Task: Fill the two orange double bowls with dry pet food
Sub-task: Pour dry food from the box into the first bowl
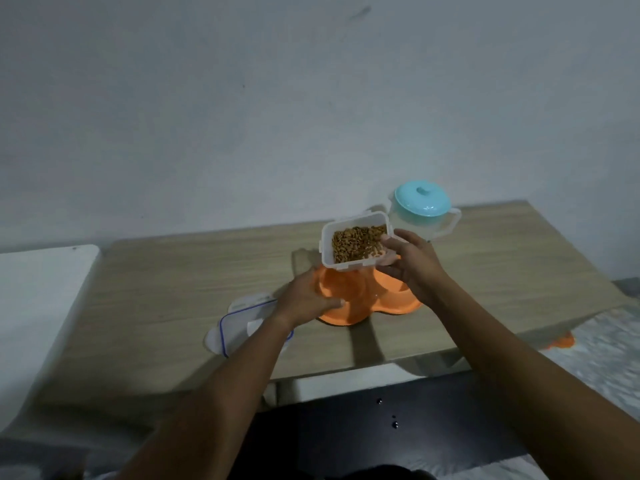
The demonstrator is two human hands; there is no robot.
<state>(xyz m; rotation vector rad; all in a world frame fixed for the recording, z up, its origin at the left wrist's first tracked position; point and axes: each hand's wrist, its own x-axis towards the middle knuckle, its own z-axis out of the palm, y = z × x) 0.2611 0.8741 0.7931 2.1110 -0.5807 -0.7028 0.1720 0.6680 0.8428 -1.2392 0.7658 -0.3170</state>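
An orange double bowl (349, 313) sits on the wooden table (166, 299), both of its wells looking empty. My left hand (304, 299) grips the bowl's left rim. My right hand (412, 265) holds a clear plastic container (329, 244) full of brown dry pet food (356, 242), tilted toward me just above the bowl's far side. Part of a second orange bowl (562, 341) peeks out below the table's right front edge, mostly hidden.
The container's clear lid (242, 320) with a blue seal lies on the table left of the bowl, under my left forearm. A clear jug with a teal lid (422, 209) stands at the back right. A white surface (38, 306) adjoins the table's left side.
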